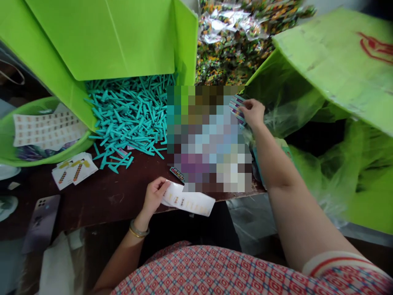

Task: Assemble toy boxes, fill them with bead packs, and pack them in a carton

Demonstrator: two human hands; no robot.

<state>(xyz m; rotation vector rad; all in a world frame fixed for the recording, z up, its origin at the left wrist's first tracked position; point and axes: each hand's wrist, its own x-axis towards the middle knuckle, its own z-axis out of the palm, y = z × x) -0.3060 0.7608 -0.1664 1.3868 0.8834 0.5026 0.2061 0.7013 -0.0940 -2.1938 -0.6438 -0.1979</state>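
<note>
My left hand (155,196) pinches one end of a white sticker strip (195,203) with small printed labels, held over the table's front edge. Further back on the right, my right hand (254,112) has its fingers closed on a small printed card (236,105) with purple and light-blue stripes. A small dark label with coloured lettering (177,174) lies just beyond the strip. A pixelated patch hides what is between my hands. To the left, many teal plastic toy pickaxes (132,119) spill from a green bin (123,41) onto the table.
White cards with pickaxe pictures (75,170) lie near a green basket (58,155) holding sticker sheets (49,128). A phone (41,223) rests at left. Colourful clear-bagged goods (236,49) are heaped behind. At right stands a green container (337,61) lined with plastic.
</note>
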